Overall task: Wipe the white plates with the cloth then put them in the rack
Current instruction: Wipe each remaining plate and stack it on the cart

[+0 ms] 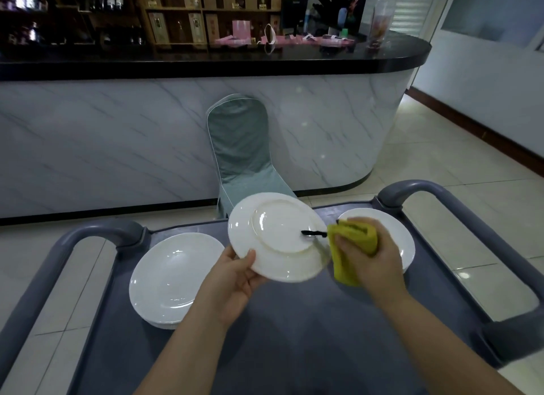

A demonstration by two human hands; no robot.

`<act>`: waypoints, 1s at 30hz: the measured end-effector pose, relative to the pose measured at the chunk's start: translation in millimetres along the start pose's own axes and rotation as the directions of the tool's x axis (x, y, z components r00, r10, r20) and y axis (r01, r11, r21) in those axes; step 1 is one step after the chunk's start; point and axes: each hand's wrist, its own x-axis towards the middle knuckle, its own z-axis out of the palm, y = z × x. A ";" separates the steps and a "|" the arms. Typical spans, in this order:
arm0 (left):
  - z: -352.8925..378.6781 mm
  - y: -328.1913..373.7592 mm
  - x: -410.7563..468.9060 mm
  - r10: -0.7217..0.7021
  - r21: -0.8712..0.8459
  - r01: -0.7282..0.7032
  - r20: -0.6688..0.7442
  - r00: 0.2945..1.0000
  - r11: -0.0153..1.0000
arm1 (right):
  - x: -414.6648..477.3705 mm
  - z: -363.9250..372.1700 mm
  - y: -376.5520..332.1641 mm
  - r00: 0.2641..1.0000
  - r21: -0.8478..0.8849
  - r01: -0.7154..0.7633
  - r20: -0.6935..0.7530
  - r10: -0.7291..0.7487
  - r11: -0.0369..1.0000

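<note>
I hold one white plate (276, 235) in the air above the grey cart (294, 335). It is tilted and its underside, with the round foot ring, faces me. My left hand (235, 279) grips it at the lower left rim: the thumb (250, 257) lies on the underside, and the other fingers are behind the plate where I cannot see them. My right hand (371, 259) is closed around a folded yellow cloth (350, 247), with the fingers curled over its top. The cloth is at the right edge of the plate, touching it or just beside it; I cannot tell which. A small black thing (313, 233) reaches from the cloth onto the plate, and I cannot say what it is.

On the cart, to the left of my left hand, lies a stack of white plates (173, 279), face up. On the right side lies a second plate (403, 235), partly hidden under my right hand and the cloth. The cart has a curved grey handle on each side, the left handle (97, 232) and the right handle (441, 194).

Behind the cart stands a chair (240, 147) with a grey-green cover, against a marble-patterned counter (117, 135) with a black top. Wooden shelves (176, 11) with bottles and boxes are behind it.
</note>
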 end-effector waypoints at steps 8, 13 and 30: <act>0.0 -22.9 -13.4 0.058 0.010 -0.060 0.124 0.991 0.998 | 8.2 80.5 -33.9 0.918 -0.451 0.369 0.311 -0.244 0.813; -13.9 -27.1 -19.1 0.068 0.023 -0.072 0.127 0.990 0.997 | -29.1 37.0 -1.9 0.900 -0.414 0.416 0.316 -0.301 0.810; -0.8 -53.0 -19.0 0.023 0.177 -0.066 0.234 0.972 0.982 | -26.4 -24.5 29.7 0.986 -0.402 0.162 0.110 -0.128 0.901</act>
